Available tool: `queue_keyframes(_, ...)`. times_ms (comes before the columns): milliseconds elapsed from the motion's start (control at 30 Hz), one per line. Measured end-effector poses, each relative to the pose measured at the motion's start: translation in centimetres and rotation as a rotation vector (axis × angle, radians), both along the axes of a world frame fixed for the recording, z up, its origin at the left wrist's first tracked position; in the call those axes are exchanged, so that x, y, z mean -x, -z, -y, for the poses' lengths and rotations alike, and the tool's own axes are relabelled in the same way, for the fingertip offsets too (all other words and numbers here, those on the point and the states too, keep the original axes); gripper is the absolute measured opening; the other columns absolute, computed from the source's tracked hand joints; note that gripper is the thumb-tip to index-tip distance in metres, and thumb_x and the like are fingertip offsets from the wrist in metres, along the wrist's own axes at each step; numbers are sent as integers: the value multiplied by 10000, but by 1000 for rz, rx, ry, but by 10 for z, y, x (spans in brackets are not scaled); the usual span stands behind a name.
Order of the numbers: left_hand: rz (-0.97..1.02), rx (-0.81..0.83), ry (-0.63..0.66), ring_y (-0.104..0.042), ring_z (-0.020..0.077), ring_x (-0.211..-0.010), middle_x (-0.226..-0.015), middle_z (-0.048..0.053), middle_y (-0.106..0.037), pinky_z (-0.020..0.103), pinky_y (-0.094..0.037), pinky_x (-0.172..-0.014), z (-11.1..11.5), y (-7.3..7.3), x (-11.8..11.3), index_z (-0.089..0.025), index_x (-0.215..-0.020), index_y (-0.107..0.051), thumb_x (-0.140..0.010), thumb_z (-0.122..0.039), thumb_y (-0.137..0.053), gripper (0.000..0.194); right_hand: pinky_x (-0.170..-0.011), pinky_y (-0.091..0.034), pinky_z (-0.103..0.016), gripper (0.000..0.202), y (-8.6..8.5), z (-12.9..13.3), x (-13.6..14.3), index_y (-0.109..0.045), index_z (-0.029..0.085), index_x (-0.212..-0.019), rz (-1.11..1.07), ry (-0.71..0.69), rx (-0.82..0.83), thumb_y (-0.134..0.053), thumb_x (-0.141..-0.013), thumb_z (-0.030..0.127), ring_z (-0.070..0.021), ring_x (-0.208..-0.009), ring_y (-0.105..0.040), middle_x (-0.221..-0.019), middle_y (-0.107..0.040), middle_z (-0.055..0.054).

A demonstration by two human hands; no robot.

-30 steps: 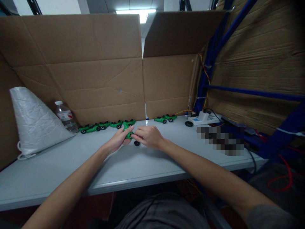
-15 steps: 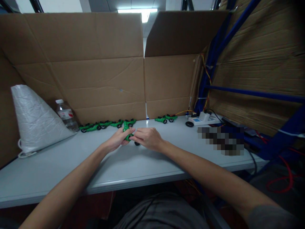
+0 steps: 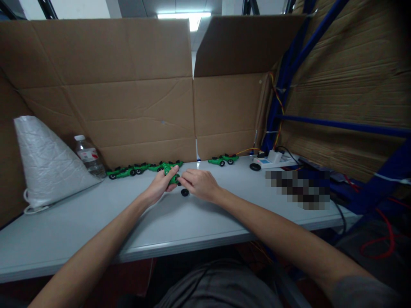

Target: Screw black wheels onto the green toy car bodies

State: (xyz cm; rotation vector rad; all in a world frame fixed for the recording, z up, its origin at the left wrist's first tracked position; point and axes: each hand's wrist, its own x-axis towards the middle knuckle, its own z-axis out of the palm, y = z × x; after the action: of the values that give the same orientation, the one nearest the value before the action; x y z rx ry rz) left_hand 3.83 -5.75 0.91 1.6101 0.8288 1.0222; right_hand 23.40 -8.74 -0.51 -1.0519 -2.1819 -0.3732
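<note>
A green toy car (image 3: 169,170) is in the grip of my left hand (image 3: 159,184), held just above the middle of the table. My right hand (image 3: 201,184) is at the car's near right end, its fingers drawn together; whatever is between the fingertips is too small to make out. A round black piece (image 3: 185,192) lies on the table below the gap between my hands. Behind my left hand, several green toy cars (image 3: 123,172) stand in a row along the cardboard.
Two green cars (image 3: 224,160) stand right of centre at the back. Another black ring (image 3: 255,167) lies near a white power strip (image 3: 278,160). At the left are a bottle (image 3: 90,155) and a silvery bag (image 3: 51,164). Cardboard walls (image 3: 138,107) surround the white table (image 3: 192,226).
The held car has turned and tilted a little in my left hand. My right fingers have shifted slightly, and more of the round black piece on the table shows.
</note>
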Motion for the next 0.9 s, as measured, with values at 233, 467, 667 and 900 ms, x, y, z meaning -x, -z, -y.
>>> queue_keyframes(233, 9, -54, 27, -392, 83, -495, -582, -38, -463, 226, -275, -501, -3, 2, 0, -183, -756, -513, -941, -633, -631, 501, -652, -278, -291, 365, -1, -2, -2, -676, 204, -886, -39, -13, 50, -457, -1102, 400, -157, -794, -580, -893, -688, -44)
queue_keyframes(467, -22, 28, 111, -341, 65, -495, -588, -63, -387, 210, -216, -482, 5, -3, -1, -185, -743, -475, -903, -608, -689, 500, -652, -274, -289, 375, 1, -3, -5, -677, 202, -859, -18, -88, 12, -482, -1097, 417, -144, -779, -578, -862, -692, -28)
queue_keyframes(667, -14, 89, 121, -284, 40, -478, -628, -80, -353, 195, -168, -457, 10, -8, 0, -185, -766, -473, -850, -532, -766, 462, -656, -306, -298, 384, 4, -1, -4, -693, 196, -888, 20, -116, -81, -469, -1106, 418, -156, -788, -601, -867, -705, -45)
queue_keyframes(900, -15, 137, 117, -241, 34, -474, -621, -78, -373, 180, -141, -434, 14, -15, 4, -183, -769, -488, -834, -508, -777, 440, -677, -359, -308, 387, 1, 5, -2, -691, 169, -905, 90, -134, -211, -440, -1117, 372, -179, -804, -595, -858, -677, -79)
